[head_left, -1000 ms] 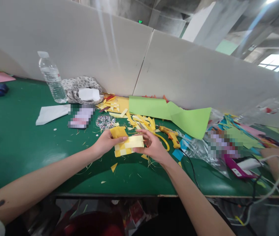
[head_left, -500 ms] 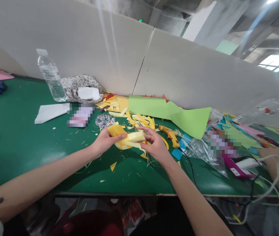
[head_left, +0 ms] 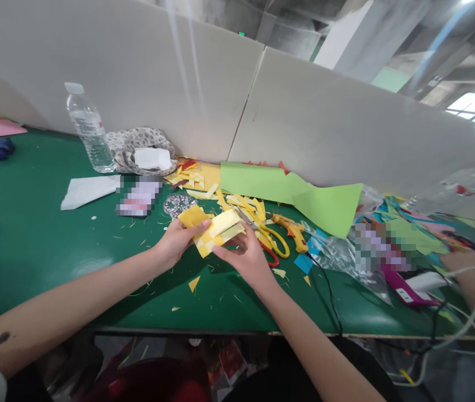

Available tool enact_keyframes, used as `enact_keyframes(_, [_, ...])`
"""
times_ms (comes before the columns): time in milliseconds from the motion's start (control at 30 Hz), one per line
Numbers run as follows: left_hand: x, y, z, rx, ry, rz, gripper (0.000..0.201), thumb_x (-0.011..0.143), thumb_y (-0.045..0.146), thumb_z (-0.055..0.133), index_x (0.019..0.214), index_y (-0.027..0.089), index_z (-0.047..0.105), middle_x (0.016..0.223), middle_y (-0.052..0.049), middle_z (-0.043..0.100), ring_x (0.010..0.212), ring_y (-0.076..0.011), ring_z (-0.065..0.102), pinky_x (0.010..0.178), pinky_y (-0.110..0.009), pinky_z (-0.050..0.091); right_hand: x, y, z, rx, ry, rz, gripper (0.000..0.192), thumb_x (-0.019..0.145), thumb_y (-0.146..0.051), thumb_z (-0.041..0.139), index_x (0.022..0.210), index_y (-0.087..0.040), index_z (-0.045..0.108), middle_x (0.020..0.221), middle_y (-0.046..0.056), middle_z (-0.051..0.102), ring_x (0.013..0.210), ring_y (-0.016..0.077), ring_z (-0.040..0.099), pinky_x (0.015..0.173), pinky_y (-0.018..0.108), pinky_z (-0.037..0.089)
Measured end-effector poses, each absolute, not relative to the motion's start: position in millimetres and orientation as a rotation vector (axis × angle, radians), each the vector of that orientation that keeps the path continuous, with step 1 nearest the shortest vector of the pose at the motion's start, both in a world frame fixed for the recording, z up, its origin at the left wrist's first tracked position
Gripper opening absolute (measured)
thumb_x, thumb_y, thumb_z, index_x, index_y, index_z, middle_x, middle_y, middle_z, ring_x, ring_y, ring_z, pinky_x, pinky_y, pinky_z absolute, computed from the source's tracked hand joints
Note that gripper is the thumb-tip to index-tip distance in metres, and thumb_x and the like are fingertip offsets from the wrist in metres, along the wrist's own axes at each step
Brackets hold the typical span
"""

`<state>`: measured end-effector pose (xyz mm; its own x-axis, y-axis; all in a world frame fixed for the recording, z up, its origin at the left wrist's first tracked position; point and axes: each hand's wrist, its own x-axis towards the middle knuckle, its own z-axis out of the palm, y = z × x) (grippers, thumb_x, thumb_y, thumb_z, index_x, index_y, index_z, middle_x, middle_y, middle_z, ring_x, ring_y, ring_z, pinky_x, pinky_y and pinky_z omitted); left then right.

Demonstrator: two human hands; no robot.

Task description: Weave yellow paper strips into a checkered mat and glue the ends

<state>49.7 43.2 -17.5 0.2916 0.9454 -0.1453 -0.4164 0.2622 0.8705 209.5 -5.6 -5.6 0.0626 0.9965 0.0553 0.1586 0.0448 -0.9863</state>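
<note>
Both my hands hold a woven paper piece [head_left: 214, 230] of dark yellow and pale yellow strips, lifted a little above the green table [head_left: 32, 240]. My left hand [head_left: 177, 241] grips its left side, thumb on top. My right hand [head_left: 243, 258] pinches its right lower edge from below. Yellow-handled scissors [head_left: 269, 237] lie just right of my right hand. A yellow glue gun [head_left: 291, 230] lies beyond them.
A water bottle [head_left: 88, 131], patterned cloth [head_left: 137, 148], white paper [head_left: 89, 191] and green paper sheets [head_left: 288, 192] lie toward the white partition. Yellow scraps [head_left: 195, 178] litter the middle. Another person's hand [head_left: 470, 265] works at the far right among cables [head_left: 459, 321] and plastic.
The woven piece went from flat to folded and now tilts up to the right. My right hand slid under its lower edge, uncovering the scissors.
</note>
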Motion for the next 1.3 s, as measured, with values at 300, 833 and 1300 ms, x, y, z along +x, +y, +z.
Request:
enact_keyframes(300, [51.5,43.2,-17.6,0.721,0.727,1.080,0.026,0.069,0.022,0.071,0.093,0.016,0.063,0.097,-0.006,0.068,0.084,-0.0153,0.064,0.073,-0.022,0.053,191.7,-13.3,2.0,-1.167,-0.884,1.228,0.065,0.052,-0.025,0.078,0.109,-0.019,0.048,0.089,0.004,0.067,0.090,0.0213,0.063,0.087,0.041,0.048])
enact_keyframes(833, [53.0,32.4,-11.6,0.889,0.824,0.908,0.033,0.062,0.029,0.075,0.087,0.012,0.063,0.093,-0.010,0.068,0.082,-0.0179,0.064,0.077,-0.028,0.051,197.5,-9.8,3.0,-1.083,-0.929,0.981,0.057,0.064,-0.026,0.070,0.115,-0.021,0.045,0.099,0.005,0.067,0.092,0.0218,0.063,0.083,0.039,0.050])
enact_keyframes(1300, [52.1,31.4,-10.6,0.949,0.821,0.967,0.030,0.061,0.030,0.075,0.084,0.015,0.063,0.086,-0.006,0.069,0.074,-0.0155,0.064,0.070,-0.027,0.051,197.2,-8.9,3.1,-1.113,-0.881,1.167,0.039,0.059,-0.029,0.074,0.094,-0.017,0.063,0.096,0.006,0.069,0.087,0.0243,0.064,0.076,0.040,0.053])
